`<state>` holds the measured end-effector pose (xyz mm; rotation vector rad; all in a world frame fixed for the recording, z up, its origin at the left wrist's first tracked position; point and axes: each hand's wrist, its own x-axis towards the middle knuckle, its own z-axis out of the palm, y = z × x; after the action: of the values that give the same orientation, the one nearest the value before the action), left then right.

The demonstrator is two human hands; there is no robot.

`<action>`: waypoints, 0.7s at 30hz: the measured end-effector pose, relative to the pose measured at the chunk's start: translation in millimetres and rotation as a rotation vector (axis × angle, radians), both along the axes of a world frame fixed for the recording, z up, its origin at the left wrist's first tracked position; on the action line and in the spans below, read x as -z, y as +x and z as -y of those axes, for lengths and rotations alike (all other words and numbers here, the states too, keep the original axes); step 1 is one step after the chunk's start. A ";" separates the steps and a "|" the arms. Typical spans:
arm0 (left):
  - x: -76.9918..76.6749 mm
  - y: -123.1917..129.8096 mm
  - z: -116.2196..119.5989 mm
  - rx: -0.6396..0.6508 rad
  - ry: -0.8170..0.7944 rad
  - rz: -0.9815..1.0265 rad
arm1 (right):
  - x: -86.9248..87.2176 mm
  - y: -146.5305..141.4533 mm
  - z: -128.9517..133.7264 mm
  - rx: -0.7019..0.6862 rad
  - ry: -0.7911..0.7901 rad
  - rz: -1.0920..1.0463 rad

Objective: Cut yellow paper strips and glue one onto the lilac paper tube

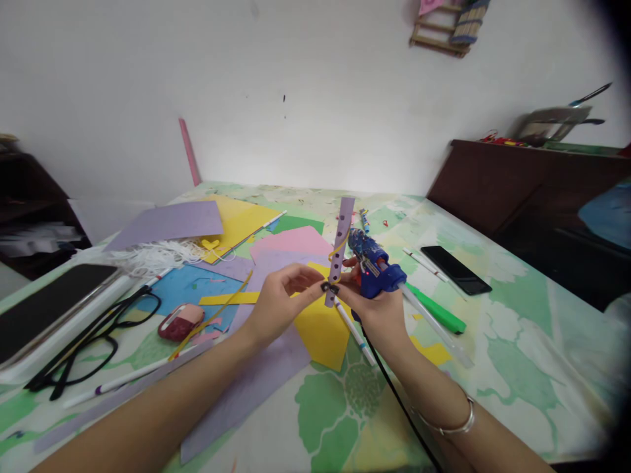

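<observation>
A narrow purple paper strip with dark dots stands upright between my hands, a thin yellow strip curled around it. My left hand pinches its lower end between thumb and fingers. From the other side, my right hand closes on the same end, thumb tips nearly meeting at a small black piece. A blue glue gun, with a clear glue stick out of its back, lies against my right hand; whether the hand grips it is hidden. Yellow paper lies beneath.
Purple sheets, pink paper and blue paper overlap on the table. Black glasses, an earbud case and white yarn are left. A green pen-like object and phone lie right, near a black cord.
</observation>
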<state>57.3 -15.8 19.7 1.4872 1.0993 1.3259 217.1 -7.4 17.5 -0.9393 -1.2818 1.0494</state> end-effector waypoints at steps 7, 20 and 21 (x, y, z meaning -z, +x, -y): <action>-4.1 -8.8 -5.5 -0.040 0.028 0.010 | 4.1 -0.2 0.4 -0.037 -0.012 0.064; -7.1 -6.2 -4.6 0.001 -0.057 0.163 | 9.1 -2.2 0.8 -0.081 -0.018 0.090; -6.7 -6.3 -4.6 0.001 -0.057 0.166 | 9.4 -2.5 1.0 -0.086 -0.025 0.085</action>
<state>51.0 -11.2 26.4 1.3116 1.0207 1.3799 214.6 -8.4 8.1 -0.9641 -1.3920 1.1043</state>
